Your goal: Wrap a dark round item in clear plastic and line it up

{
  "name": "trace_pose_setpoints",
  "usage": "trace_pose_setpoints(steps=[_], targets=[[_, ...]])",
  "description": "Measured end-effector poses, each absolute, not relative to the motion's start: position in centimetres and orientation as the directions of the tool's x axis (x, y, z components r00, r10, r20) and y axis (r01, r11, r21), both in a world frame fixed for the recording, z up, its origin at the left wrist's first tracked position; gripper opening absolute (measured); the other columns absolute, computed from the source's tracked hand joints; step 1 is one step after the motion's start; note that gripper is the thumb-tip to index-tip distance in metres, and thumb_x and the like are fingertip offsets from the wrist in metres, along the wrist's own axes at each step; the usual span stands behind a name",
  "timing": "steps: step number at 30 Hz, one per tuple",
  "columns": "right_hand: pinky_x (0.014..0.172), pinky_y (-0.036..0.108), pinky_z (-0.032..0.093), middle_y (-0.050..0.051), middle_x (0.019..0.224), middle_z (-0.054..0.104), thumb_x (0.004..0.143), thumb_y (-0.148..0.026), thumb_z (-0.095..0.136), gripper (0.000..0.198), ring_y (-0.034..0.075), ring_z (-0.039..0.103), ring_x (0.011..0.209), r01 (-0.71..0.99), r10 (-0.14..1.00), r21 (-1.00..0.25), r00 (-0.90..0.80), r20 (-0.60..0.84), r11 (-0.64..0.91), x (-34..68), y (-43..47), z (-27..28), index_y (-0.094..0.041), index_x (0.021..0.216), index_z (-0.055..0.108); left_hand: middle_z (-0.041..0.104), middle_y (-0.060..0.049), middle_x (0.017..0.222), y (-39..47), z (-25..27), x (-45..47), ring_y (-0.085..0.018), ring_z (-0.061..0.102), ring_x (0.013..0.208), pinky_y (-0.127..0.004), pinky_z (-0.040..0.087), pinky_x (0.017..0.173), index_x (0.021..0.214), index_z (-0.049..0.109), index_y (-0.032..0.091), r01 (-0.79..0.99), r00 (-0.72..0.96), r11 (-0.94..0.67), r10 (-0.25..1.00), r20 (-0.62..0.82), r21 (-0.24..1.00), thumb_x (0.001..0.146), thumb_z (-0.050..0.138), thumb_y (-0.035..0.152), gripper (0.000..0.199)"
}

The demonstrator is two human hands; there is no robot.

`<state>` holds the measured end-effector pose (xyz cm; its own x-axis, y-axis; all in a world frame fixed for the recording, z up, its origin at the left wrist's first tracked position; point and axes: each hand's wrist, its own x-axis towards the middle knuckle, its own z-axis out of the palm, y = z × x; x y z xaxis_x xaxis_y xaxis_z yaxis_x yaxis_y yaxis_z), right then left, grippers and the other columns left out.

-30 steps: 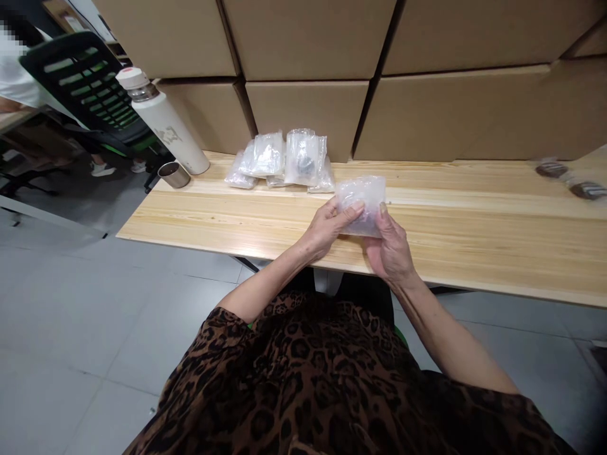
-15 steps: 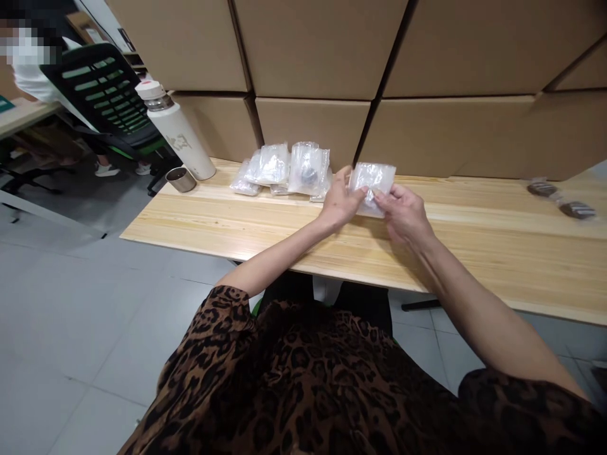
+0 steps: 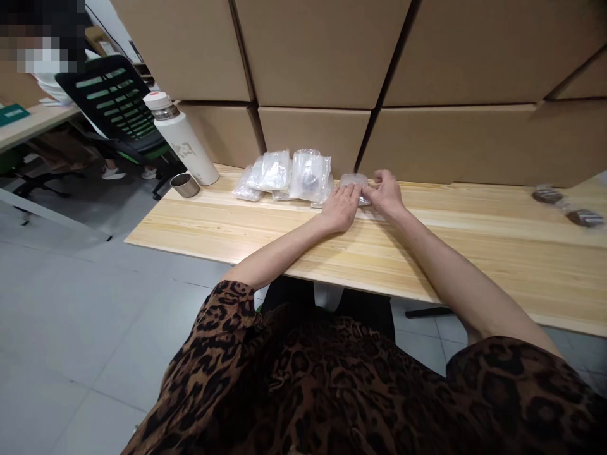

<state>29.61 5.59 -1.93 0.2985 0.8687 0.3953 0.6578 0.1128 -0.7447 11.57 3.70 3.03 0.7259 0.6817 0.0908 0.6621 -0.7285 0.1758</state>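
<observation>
A clear plastic packet [image 3: 353, 179] lies on the wooden table, partly hidden under my hands. My left hand [image 3: 340, 207] rests flat across its near part, fingers stretched out. At the packet's right edge is my right hand [image 3: 386, 194], its thumb reaching over the plastic and its fingers bent and apart from the thumb. Just left of my hands, a packet with a dark round thing inside [image 3: 309, 177] leans among several similar clear packets [image 3: 274, 170].
Large cardboard boxes [image 3: 313, 136] are stacked along the table's back. At the left end stand a white thermos [image 3: 187, 146] and a metal cup [image 3: 184, 185]. Two brown wrapped items [image 3: 585, 218] lie far right. A person sits beyond a black-and-green chair [image 3: 111, 95].
The packet has gone from being held up between both hands to lying on the table. My left hand has flattened onto it, and my right hand has shifted left.
</observation>
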Motion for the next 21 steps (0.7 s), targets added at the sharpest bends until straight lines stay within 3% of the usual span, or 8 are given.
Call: trace_pose_setpoints(steps=[3, 8, 14, 19, 21], targets=[[0.128, 0.067, 0.046, 0.022, 0.138, 0.075, 0.091, -0.049, 0.066, 0.041, 0.042, 0.066, 0.138, 0.776, 0.853, -0.616, 0.225, 0.472, 0.136, 30.4, 5.1, -2.2, -0.021, 0.12, 0.074, 0.049, -0.031, 0.176, 4.0, 2.3, 11.6, -0.035, 0.049, 0.167, -0.051, 0.036, 0.139, 0.169, 0.046, -0.005, 0.648, 0.735, -0.748, 0.663, 0.141, 0.142, 0.099, 0.037, 0.002, 0.07], [0.13, 0.058, 0.048, 0.019, 0.146, 0.076, 0.104, -0.051, 0.047, 0.051, 0.036, 0.067, 0.141, 0.773, 0.906, -0.56, -0.044, 0.421, 0.298, 30.4, 4.9, -2.7, -0.02, 0.128, 0.08, 0.057, -0.029, 0.17, 4.8, 1.2, 11.7, -0.035, 0.058, 0.159, -0.058, 0.031, 0.14, 0.165, 0.052, -0.002, 0.62, 0.743, -0.768, 0.64, 0.194, 0.158, 0.1, 0.033, 0.004, 0.068], [0.126, 0.058, 0.052, 0.021, 0.146, 0.077, 0.1, -0.044, 0.042, 0.057, 0.038, 0.071, 0.138, 0.784, 0.921, -0.55, -0.07, 0.383, 0.288, 30.5, 4.9, -2.7, -0.015, 0.133, 0.079, 0.061, -0.03, 0.167, 4.7, 1.0, 11.9, -0.036, 0.059, 0.159, -0.057, 0.026, 0.144, 0.161, 0.057, -0.004, 0.615, 0.752, -0.783, 0.618, 0.229, 0.096, 0.1, 0.034, 0.005, 0.066], [0.127, 0.061, 0.051, 0.02, 0.147, 0.076, 0.104, -0.051, 0.04, 0.059, 0.038, 0.07, 0.138, 0.768, 0.906, -0.55, -0.091, 0.413, 0.328, 30.3, 4.3, -3.0, -0.018, 0.137, 0.076, 0.044, -0.031, 0.179, 3.8, 1.4, 11.4, -0.035, 0.046, 0.169, -0.053, 0.027, 0.144, 0.168, 0.047, -0.005, 0.636, 0.735, -0.763, 0.644, 0.213, 0.113, 0.099, 0.034, 0.001, 0.07], [0.128, 0.061, 0.049, 0.02, 0.148, 0.076, 0.106, -0.055, 0.039, 0.061, 0.038, 0.07, 0.14, 0.765, 0.905, -0.551, -0.095, 0.415, 0.333, 30.3, 4.1, -3.2, -0.019, 0.139, 0.076, 0.052, -0.03, 0.174, 3.8, 1.4, 11.0, -0.034, 0.052, 0.165, -0.054, 0.028, 0.143, 0.165, 0.052, -0.001, 0.622, 0.743, -0.775, 0.629, 0.229, 0.108, 0.102, 0.032, 0.002, 0.066]])
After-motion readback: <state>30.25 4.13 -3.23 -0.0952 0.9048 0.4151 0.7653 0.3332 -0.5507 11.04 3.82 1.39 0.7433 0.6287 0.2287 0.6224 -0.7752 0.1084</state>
